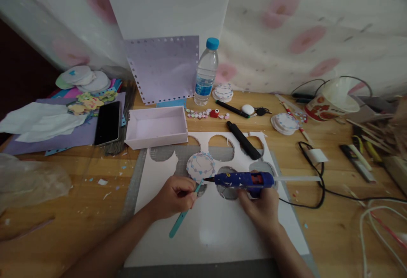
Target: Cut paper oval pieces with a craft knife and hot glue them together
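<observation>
My left hand [178, 195] is closed on teal tweezers [178, 223], held slantwise. Their tips meet the nozzle of a blue hot glue gun [233, 179]; anything pinched there is too small to make out. The glue gun lies level in my right hand [262, 208], fingers wrapped round its grip, with a white glue stick [297, 178] poking out of its back. Just beyond the nozzle sits a round white paper disc [200, 165] edged with small blue shapes. Beneath both hands is a white sheet [203, 231] with several round holes cut out.
A grey cutting mat [132, 197] lies under the sheet. Behind stand a lilac open box [155, 125], a water bottle [206, 72] and a black marker [243, 140]. A phone [108, 123] lies left. Cables [321, 180], disc stacks [284, 123] and a box cutter [358, 163] are right.
</observation>
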The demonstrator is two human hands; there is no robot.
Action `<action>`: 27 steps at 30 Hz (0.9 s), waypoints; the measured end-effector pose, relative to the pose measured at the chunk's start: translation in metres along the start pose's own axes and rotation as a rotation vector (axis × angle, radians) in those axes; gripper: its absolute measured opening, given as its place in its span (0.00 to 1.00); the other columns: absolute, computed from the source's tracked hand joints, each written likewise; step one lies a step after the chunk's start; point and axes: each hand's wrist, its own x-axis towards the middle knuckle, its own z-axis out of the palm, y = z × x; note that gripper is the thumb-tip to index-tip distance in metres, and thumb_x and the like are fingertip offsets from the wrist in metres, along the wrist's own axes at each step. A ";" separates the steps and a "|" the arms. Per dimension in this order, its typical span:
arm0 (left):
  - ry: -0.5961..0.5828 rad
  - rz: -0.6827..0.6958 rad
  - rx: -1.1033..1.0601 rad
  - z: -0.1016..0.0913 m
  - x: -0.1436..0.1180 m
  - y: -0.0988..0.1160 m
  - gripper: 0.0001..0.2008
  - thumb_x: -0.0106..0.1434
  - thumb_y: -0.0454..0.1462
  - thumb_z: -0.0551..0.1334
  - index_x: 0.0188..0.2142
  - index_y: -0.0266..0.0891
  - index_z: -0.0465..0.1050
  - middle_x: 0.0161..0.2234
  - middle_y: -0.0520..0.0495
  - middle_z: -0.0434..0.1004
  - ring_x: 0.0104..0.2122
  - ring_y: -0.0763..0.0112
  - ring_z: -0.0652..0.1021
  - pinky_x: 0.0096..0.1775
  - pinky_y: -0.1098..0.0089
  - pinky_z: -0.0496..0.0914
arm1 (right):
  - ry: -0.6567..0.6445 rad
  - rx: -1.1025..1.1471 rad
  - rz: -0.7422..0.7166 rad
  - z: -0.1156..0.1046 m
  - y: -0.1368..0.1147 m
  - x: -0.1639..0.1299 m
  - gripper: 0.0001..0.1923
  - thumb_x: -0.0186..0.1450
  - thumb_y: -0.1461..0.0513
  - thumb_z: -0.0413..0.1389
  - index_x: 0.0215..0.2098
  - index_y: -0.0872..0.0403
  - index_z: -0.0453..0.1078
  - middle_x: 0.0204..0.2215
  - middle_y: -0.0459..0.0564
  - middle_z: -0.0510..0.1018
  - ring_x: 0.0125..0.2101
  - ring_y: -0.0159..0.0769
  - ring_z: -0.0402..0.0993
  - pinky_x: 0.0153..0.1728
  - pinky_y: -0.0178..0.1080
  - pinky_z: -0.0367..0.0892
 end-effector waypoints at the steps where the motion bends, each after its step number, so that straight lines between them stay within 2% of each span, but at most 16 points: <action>1: 0.003 0.001 -0.003 0.000 0.000 0.000 0.16 0.53 0.30 0.55 0.12 0.37 0.57 0.14 0.55 0.55 0.18 0.79 0.62 0.20 0.77 0.54 | 0.003 0.001 -0.004 0.000 0.000 0.000 0.05 0.56 0.59 0.55 0.30 0.51 0.66 0.20 0.44 0.74 0.16 0.33 0.66 0.22 0.36 0.65; 10: -0.010 -0.011 0.005 0.000 -0.001 0.000 0.16 0.54 0.30 0.56 0.12 0.37 0.57 0.14 0.55 0.55 0.18 0.79 0.62 0.20 0.77 0.55 | -0.009 -0.034 0.063 0.004 0.010 -0.008 0.12 0.56 0.55 0.56 0.36 0.52 0.67 0.18 0.43 0.72 0.14 0.32 0.62 0.19 0.36 0.62; 14: 0.006 0.005 -0.006 0.000 -0.001 0.000 0.16 0.52 0.29 0.55 0.12 0.38 0.54 0.14 0.55 0.54 0.18 0.79 0.61 0.20 0.77 0.53 | -0.002 -0.035 0.031 0.003 0.008 -0.007 0.12 0.57 0.56 0.56 0.37 0.52 0.68 0.18 0.42 0.71 0.14 0.32 0.62 0.19 0.36 0.62; 20: -0.009 0.022 -0.002 0.000 0.000 0.001 0.14 0.52 0.28 0.53 0.12 0.37 0.57 0.15 0.55 0.55 0.18 0.79 0.62 0.21 0.77 0.54 | -0.012 -0.037 -0.027 0.000 0.005 -0.004 0.09 0.58 0.57 0.55 0.35 0.52 0.67 0.19 0.43 0.72 0.14 0.31 0.63 0.19 0.35 0.61; 25: -0.012 0.021 -0.001 -0.001 -0.001 0.001 0.14 0.52 0.28 0.54 0.12 0.37 0.57 0.15 0.56 0.55 0.18 0.80 0.61 0.21 0.76 0.53 | -0.023 -0.126 -0.095 -0.004 0.008 0.001 0.09 0.57 0.57 0.57 0.34 0.51 0.66 0.24 0.46 0.76 0.20 0.36 0.71 0.21 0.36 0.63; 27: -0.011 0.027 -0.003 -0.001 -0.001 -0.001 0.14 0.52 0.28 0.54 0.12 0.37 0.57 0.15 0.56 0.54 0.18 0.80 0.61 0.21 0.77 0.53 | 0.040 -0.135 -0.062 -0.009 0.016 0.004 0.11 0.56 0.55 0.59 0.33 0.51 0.66 0.25 0.48 0.76 0.23 0.38 0.73 0.23 0.37 0.64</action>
